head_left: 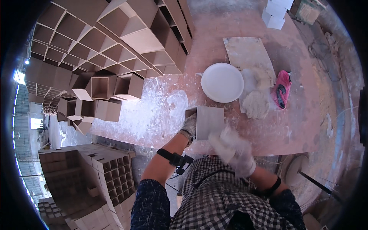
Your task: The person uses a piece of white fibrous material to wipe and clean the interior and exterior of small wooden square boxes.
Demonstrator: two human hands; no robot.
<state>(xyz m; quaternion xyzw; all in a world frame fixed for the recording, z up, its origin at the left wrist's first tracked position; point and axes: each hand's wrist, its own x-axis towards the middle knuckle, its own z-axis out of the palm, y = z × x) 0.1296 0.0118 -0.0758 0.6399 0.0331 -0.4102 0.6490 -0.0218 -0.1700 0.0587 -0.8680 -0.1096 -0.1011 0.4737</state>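
A small square box (210,123) with pale grey sides stands at the near edge of the table, its dark opening toward the left. My left hand (189,126), in a grey knitted glove, grips it at that open end, and some of its fingers are hidden inside. Close to the box's lower right corner is my right hand (241,155), in a whitish glove. Motion smears it, so its fingers do not show clearly. A pale yellowish patch at its front may be something held, but the blur hides what it is.
Beyond the box lie a round white basin (222,82), a worn board (247,51), a crumpled beige cloth (256,104) and a pink and black bundle (282,90). Brown compartment boxes (100,87) are stacked at the left. White boxes (273,17) stand far right; a gridded box stack (117,174) stands lower left.
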